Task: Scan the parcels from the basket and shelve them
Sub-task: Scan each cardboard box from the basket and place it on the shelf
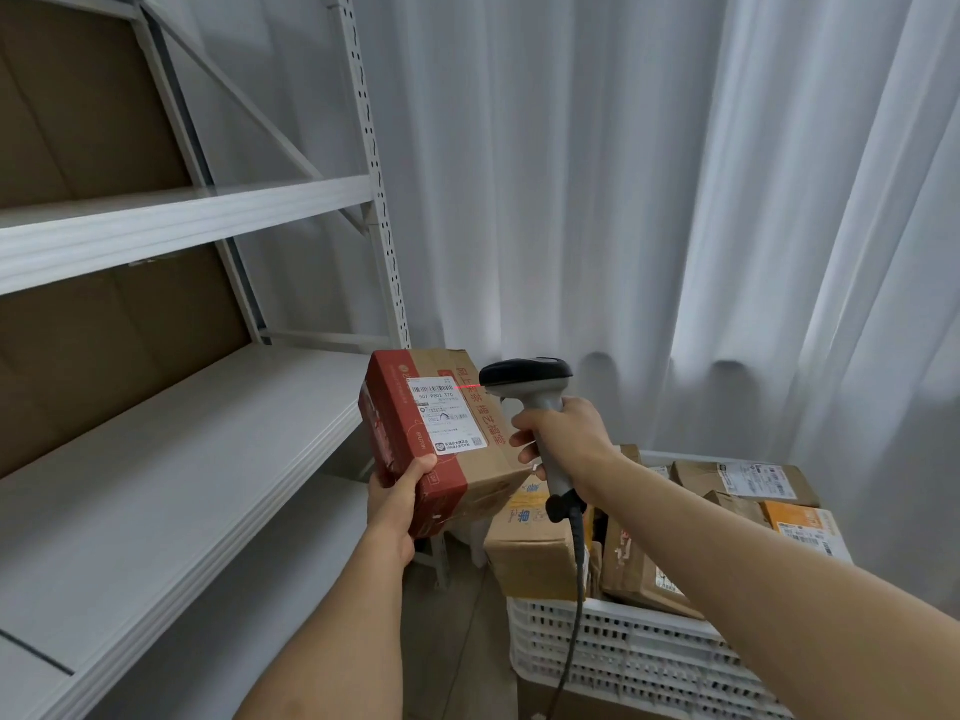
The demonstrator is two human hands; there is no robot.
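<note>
White curtain (649, 174) fills background. White shelving rack (171, 459) left, brown backing. White slatted basket (623, 646) lower right, cardboard parcels (644, 558) piled inside. Held parcel (441, 433) above rack/basket gap: red-and-brown box, long axis tilted up-left, label (449, 415) facing scanner (530, 387). Left hand (397, 504) grips lower corner. Right hand (563, 439) wrapped round scanner handle, red line on label.

Left hand (396, 504) grips parcel (441, 433); right hand (563, 433) grips scanner (535, 402).
</note>
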